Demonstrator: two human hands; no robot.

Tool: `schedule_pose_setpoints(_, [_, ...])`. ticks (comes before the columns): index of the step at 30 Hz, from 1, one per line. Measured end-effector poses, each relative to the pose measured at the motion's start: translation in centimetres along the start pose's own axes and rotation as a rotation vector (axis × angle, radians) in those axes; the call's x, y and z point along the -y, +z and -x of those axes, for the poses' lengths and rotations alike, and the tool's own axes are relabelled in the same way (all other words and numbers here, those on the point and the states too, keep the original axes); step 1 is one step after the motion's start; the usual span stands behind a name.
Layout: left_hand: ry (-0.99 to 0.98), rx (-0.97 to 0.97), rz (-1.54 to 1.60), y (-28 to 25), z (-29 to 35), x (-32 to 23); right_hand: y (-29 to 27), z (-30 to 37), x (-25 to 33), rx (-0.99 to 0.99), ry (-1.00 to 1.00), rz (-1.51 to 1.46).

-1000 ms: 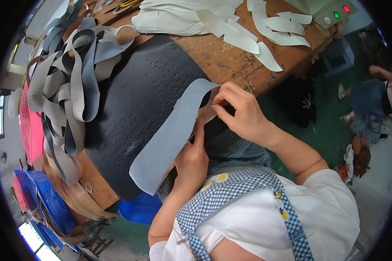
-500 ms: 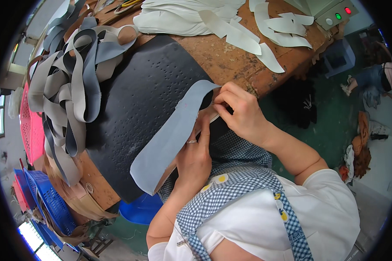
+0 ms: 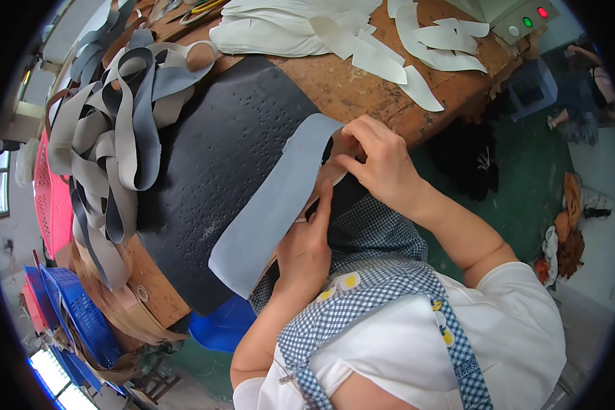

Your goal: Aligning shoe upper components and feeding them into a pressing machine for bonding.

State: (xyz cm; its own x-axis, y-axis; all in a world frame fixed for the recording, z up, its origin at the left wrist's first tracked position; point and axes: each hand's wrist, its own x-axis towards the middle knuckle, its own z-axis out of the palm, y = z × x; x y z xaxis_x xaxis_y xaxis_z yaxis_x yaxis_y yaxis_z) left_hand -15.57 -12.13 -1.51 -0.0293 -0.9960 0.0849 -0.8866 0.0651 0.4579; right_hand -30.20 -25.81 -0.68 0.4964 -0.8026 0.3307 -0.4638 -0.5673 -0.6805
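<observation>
A wide blue-grey strip of leather-like material (image 3: 277, 198) slants over the black mat, its far end curled over toward the right. My right hand (image 3: 383, 160) is closed on that curled end, thumb and fingers pinching the edge. From beneath, my left hand (image 3: 304, 256) grips the strip's near side; some of its fingers are hidden behind the material, and a ring shows on one. Between the two hands a narrow pale edge shows inside the fold. Under the strip lies the black rubber mat (image 3: 184, 171), pitted with small holes.
Looped grey strips (image 3: 133, 116) are heaped at the mat's left. White cut pieces (image 3: 273, 27) are stacked at the back of the wooden table (image 3: 362, 102). A control box (image 3: 523, 24) stands back right. Pink (image 3: 51, 198) and blue baskets (image 3: 89, 321) sit left. Another person (image 3: 584, 96) is far right.
The strip's far end has shifted slightly up and left, and its surface has turned a little. My right hand's fingers have moved along the edge. The left hand stays nearly in place.
</observation>
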Motion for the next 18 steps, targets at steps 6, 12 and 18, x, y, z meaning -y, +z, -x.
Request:
schedule_pose_setpoints(6, [-0.014,-0.231,0.078,-0.8,-0.7,0.5,-0.8,-2.3,-0.2,-0.089,-0.066,0.207])
schedule_pose_setpoints(12, [-0.043,-0.220,0.058,-0.8,-2.0,0.1,2.3,-5.6,1.6,0.167,-0.261,0.228])
schedule_pose_setpoints(18, [0.016,-0.303,-0.106,-0.1,-2.1,1.0,6.0,-9.0,5.7,0.463,-0.521,0.393])
